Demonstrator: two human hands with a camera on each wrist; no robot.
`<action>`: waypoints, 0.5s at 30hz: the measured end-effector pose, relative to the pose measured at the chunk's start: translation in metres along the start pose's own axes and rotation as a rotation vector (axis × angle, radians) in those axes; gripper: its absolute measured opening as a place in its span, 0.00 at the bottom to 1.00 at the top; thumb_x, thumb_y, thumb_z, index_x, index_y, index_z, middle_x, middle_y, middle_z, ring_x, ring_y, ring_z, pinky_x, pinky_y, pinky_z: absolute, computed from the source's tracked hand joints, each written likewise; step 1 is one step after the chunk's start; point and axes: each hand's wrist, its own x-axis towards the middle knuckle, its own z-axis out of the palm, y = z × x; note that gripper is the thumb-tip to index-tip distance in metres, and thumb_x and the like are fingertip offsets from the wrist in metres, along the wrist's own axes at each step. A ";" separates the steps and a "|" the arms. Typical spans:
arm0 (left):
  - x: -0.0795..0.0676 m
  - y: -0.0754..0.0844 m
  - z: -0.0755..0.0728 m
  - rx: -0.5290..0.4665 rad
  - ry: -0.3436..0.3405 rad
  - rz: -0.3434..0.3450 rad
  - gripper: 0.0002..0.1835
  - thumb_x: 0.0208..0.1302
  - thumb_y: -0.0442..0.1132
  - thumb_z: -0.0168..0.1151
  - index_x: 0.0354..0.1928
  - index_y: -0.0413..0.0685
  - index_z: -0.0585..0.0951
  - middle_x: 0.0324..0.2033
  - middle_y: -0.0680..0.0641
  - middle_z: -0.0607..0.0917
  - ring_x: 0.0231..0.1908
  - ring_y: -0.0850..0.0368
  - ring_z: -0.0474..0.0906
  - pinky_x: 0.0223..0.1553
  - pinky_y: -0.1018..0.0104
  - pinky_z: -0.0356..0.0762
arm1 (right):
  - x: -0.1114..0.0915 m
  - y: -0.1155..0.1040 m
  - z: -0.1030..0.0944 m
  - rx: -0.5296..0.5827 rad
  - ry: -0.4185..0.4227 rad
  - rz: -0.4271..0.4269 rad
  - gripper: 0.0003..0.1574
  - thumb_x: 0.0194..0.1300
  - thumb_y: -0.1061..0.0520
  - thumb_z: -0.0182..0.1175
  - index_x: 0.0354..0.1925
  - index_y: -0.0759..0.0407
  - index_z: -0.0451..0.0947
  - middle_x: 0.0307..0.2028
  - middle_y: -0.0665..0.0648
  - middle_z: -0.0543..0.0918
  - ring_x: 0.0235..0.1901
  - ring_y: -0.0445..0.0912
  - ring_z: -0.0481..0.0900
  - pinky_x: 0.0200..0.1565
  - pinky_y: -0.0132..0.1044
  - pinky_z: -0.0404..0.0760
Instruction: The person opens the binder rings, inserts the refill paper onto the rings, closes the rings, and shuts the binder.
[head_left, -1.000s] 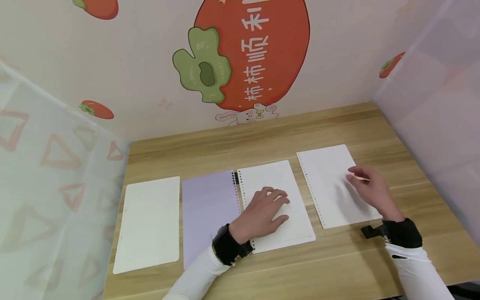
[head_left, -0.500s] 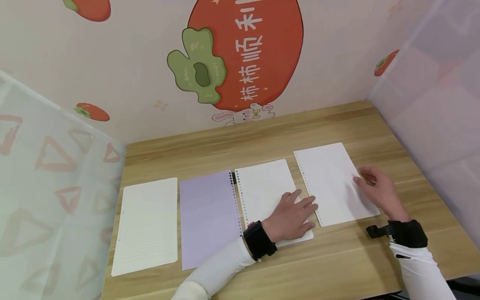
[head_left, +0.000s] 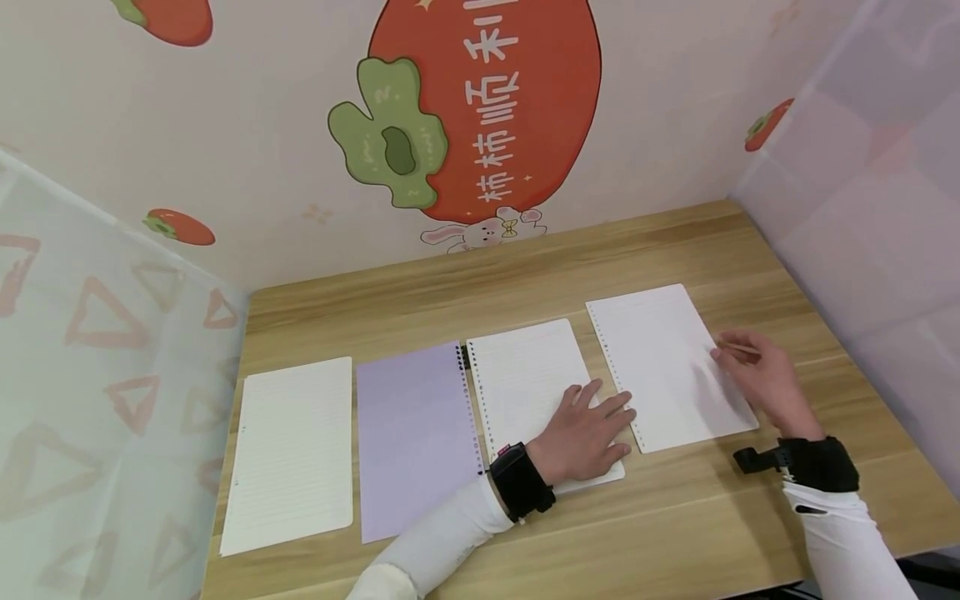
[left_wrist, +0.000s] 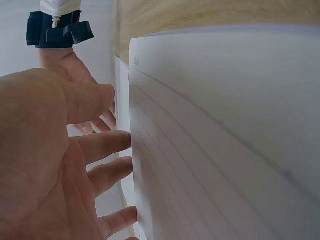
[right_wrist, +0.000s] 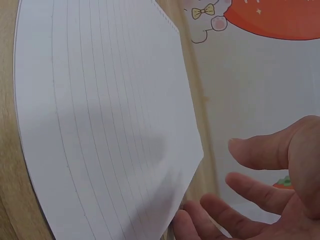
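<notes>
A booth-like workspace; printed walls [head_left: 262, 125] border a wooden tabletop [head_left: 652, 517].

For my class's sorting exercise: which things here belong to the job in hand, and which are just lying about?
Likely in the job:
rightmost paper, with left hand at its holed edge, right hand near the opposite edge
open ring notebook, beneath the left hand

Seemingly just lying about:
leftmost lined paper

White characters [head_left: 491, 97] "柿柿顺利", the last partly cut off, stand on the red fruit picture [head_left: 551, 100].
</notes>
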 end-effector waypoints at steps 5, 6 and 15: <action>0.001 -0.001 0.001 0.002 -0.021 -0.012 0.28 0.79 0.59 0.44 0.75 0.63 0.71 0.78 0.56 0.66 0.76 0.43 0.58 0.71 0.49 0.59 | 0.005 0.002 -0.001 -0.031 0.003 0.024 0.37 0.73 0.46 0.61 0.66 0.72 0.72 0.60 0.75 0.78 0.42 0.17 0.68 0.40 0.15 0.71; 0.000 -0.001 0.000 0.003 -0.025 -0.014 0.28 0.79 0.59 0.43 0.75 0.63 0.71 0.78 0.57 0.66 0.76 0.43 0.58 0.71 0.49 0.59 | 0.006 0.003 -0.001 -0.037 0.004 0.021 0.36 0.73 0.46 0.61 0.66 0.72 0.72 0.59 0.75 0.79 0.41 0.17 0.69 0.40 0.15 0.71; 0.001 -0.001 0.001 -0.022 -0.041 -0.023 0.28 0.79 0.59 0.42 0.75 0.63 0.71 0.78 0.57 0.65 0.77 0.43 0.56 0.72 0.49 0.58 | 0.016 0.012 -0.008 -0.133 -0.089 0.066 0.37 0.73 0.43 0.60 0.62 0.74 0.76 0.53 0.76 0.82 0.35 0.23 0.72 0.36 0.23 0.74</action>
